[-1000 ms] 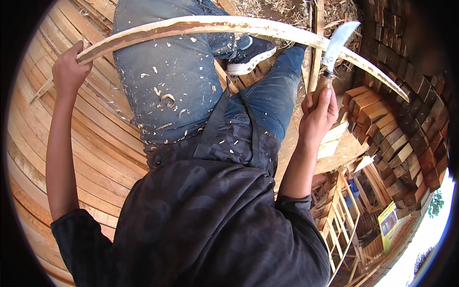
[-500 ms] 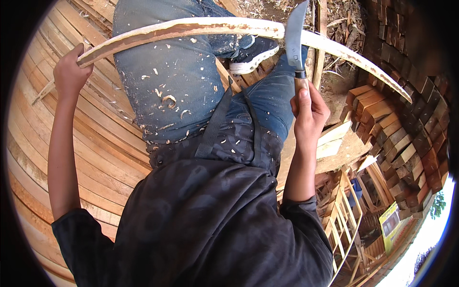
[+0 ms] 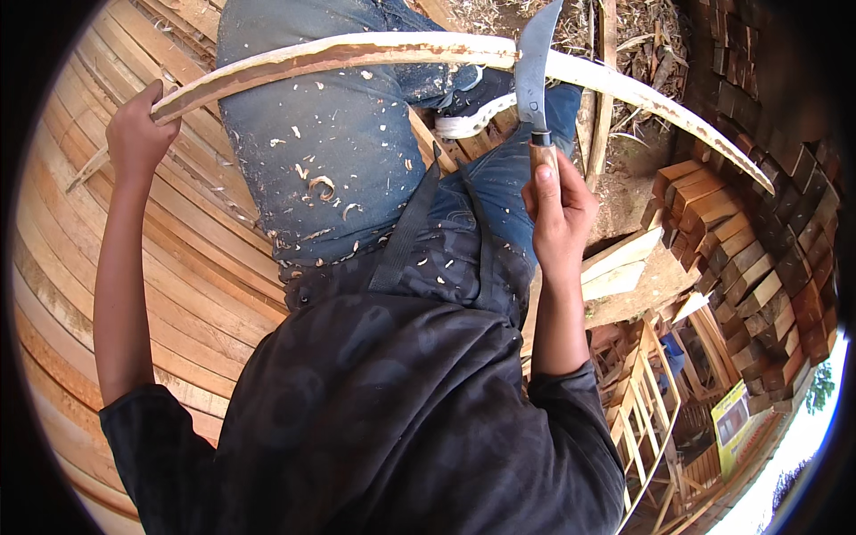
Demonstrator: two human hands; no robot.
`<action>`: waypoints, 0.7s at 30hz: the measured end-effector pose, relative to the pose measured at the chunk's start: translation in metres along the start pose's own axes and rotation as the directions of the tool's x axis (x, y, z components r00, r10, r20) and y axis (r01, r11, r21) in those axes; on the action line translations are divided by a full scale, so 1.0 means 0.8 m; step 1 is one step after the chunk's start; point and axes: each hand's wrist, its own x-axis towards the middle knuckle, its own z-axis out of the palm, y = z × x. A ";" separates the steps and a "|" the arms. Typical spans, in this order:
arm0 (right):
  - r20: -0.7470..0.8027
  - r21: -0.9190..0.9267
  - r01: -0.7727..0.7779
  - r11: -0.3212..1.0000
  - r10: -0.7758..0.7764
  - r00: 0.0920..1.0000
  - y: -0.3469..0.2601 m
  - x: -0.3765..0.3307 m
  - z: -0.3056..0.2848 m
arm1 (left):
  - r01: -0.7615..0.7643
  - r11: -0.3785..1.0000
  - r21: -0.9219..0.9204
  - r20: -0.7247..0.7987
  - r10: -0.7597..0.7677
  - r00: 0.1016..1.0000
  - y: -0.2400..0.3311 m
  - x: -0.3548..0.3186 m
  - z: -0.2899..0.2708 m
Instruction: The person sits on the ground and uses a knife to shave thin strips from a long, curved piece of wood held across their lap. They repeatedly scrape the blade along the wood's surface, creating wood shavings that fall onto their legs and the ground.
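A long pale wooden stick (image 3: 357, 52), partly stripped with brown patches left along it, stretches across my lap and off to the right. My left hand (image 3: 143, 132) is closed around it near its left end, a short tip showing beyond the fist. In my right hand (image 3: 563, 209) is the wooden handle of a curved knife (image 3: 535, 67), its blade pointing up and away. The blade crosses in front of the stick right of its middle; whether the edge touches the wood I cannot tell. Curled shavings (image 3: 321, 187) lie on my jeans (image 3: 294, 116).
Stacked planks (image 3: 196, 294) spread on the left and beneath me. Cut timber ends (image 3: 713, 214) are piled at the right. Shavings litter the ground (image 3: 646, 71) at the far side. A wooden frame (image 3: 642, 401) and a yellow sign (image 3: 731, 423) stand at lower right.
My right hand and the knife have shifted slightly left along the stick. My left hand, still gripping it, sits marginally further right in the picture.
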 end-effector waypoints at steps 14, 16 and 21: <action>-0.087 0.091 0.043 0.995 -0.035 0.996 0.009 0.010 0.010 | 0.029 0.999 0.038 0.062 -0.031 0.998 0.008 0.002 -0.004; 0.075 -0.112 0.036 0.993 -0.027 0.997 0.007 -0.009 0.015 | 0.008 1.000 -0.003 -0.043 -0.008 0.999 0.004 -0.003 0.003; -0.117 0.232 0.056 0.971 -0.029 0.993 0.013 0.000 0.001 | 0.026 1.000 0.005 -0.053 -0.026 0.998 0.001 -0.003 0.006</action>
